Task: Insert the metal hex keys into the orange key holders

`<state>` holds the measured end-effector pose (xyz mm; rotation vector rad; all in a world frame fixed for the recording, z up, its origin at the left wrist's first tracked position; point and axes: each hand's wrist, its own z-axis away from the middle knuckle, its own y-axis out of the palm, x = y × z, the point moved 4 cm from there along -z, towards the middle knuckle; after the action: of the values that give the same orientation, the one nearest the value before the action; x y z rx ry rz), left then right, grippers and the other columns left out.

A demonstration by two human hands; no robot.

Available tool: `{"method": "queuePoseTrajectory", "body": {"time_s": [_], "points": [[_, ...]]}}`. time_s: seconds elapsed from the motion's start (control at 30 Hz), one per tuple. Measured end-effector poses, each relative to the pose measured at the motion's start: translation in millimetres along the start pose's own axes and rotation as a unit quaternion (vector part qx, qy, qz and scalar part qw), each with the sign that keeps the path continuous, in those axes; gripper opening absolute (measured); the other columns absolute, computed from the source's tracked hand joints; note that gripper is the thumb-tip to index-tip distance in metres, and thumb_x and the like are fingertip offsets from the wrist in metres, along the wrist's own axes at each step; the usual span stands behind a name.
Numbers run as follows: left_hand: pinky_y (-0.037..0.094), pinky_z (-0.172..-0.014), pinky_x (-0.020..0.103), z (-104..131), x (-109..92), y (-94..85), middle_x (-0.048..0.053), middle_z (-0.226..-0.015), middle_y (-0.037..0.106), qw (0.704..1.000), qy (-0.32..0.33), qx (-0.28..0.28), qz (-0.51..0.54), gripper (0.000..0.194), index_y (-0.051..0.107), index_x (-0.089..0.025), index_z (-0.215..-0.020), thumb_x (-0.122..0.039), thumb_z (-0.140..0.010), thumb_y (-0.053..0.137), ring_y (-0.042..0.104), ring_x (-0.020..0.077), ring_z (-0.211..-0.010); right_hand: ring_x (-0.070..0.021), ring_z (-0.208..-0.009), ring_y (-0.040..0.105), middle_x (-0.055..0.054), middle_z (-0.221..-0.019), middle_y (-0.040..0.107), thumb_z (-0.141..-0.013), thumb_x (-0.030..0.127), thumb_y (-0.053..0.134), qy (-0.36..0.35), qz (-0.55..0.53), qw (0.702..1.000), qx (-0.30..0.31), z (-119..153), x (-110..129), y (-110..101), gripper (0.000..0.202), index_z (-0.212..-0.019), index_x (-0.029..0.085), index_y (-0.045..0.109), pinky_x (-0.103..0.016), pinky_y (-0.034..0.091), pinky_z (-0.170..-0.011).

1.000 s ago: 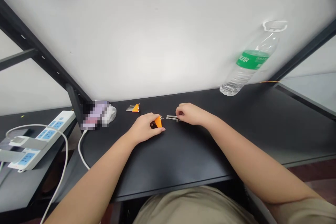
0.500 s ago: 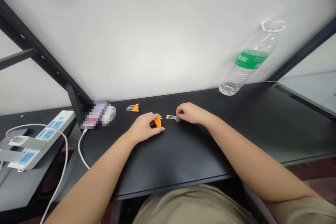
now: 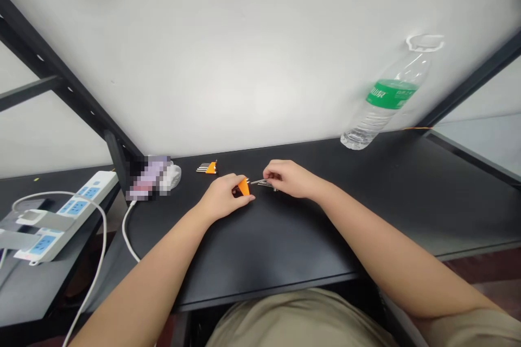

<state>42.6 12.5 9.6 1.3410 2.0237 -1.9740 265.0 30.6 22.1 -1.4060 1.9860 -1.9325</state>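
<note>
My left hand (image 3: 225, 195) is closed around an orange hex key holder (image 3: 243, 187), pinched between thumb and fingers. Metal ends show at the holder's upper right side. In my right hand (image 3: 284, 177) a single hex key (image 3: 257, 181) is pinched, its long end pointing left, close to the holder; whether it touches cannot be told. Several loose hex keys (image 3: 266, 185) lie on the black table just beneath my right fingers, which partly hide them. Farther back and left rests a second orange holder (image 3: 211, 168) with several hex keys (image 3: 203, 167) in it.
A clear bottle with a green label (image 3: 391, 94) stands at the back right by the wall. At left are a blurred-out item (image 3: 148, 178), a white plastic bundle (image 3: 173, 176), a white cable (image 3: 127, 233) and a power strip (image 3: 87, 200). A black frame post (image 3: 77, 92) rises there.
My right hand has moved slightly left and picked one hex key up off the loose ones, bringing its end near the holder. My left hand keeps its hold on the orange holder.
</note>
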Motion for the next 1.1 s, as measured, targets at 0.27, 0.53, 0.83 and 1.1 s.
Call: {"method": "queuePoseTrajectory", "body": {"time_s": [0.27, 0.53, 0.83, 1.1], "points": [[0.042, -0.066, 0.029, 1, 2, 2.0, -0.001, -0.079, 0.057, 1.000, -0.003, -0.011, -0.003, 0.028, 0.061, -0.022, -0.084, -0.047, -0.082, 0.075, 0.052, 0.0156, -0.068, -0.0160, -0.082, 0.059, -0.004, -0.095, 0.064, -0.095, 0.011, 0.057, -0.047, 0.006, 0.999, -0.024, 0, 16, 5, 0.017, -0.093, 0.021, 0.070, -0.029, 0.047, -0.075], [0.042, -0.064, 0.029, 3, -1, 1.5, -0.001, -0.078, 0.056, 1.000, 0.005, -0.010, -0.020, 0.028, 0.062, -0.023, -0.084, -0.047, -0.082, 0.075, 0.052, 0.0160, -0.067, -0.0182, -0.085, 0.061, -0.006, -0.100, 0.065, -0.098, 0.012, 0.054, -0.071, 0.013, 0.997, -0.022, 0, 27, 11, 0.019, -0.098, 0.021, 0.071, -0.032, 0.050, -0.078], [0.042, -0.064, 0.029, 2, -5, 4.0, 0.000, -0.080, 0.058, 1.000, 0.009, 0.014, -0.010, 0.028, 0.062, -0.022, -0.086, -0.046, -0.083, 0.075, 0.054, 0.0170, -0.070, -0.0166, -0.083, 0.059, -0.005, -0.103, 0.063, -0.091, 0.011, 0.058, -0.048, -0.028, 0.998, -0.024, 0, 38, 16, 0.017, -0.103, 0.022, 0.064, -0.029, 0.049, -0.073], [0.044, -0.066, 0.029, 2, 1, 4.9, 0.000, -0.082, 0.060, 1.000, -0.001, 0.010, 0.007, 0.028, 0.060, -0.023, -0.086, -0.047, -0.083, 0.075, 0.055, 0.0168, -0.070, -0.0170, -0.074, 0.060, -0.005, -0.092, 0.065, -0.088, 0.019, 0.066, 0.072, 0.109, 0.989, 0.064, 3, -26, 5, 0.005, -0.085, 0.021, 0.069, -0.029, 0.043, -0.067]]}}
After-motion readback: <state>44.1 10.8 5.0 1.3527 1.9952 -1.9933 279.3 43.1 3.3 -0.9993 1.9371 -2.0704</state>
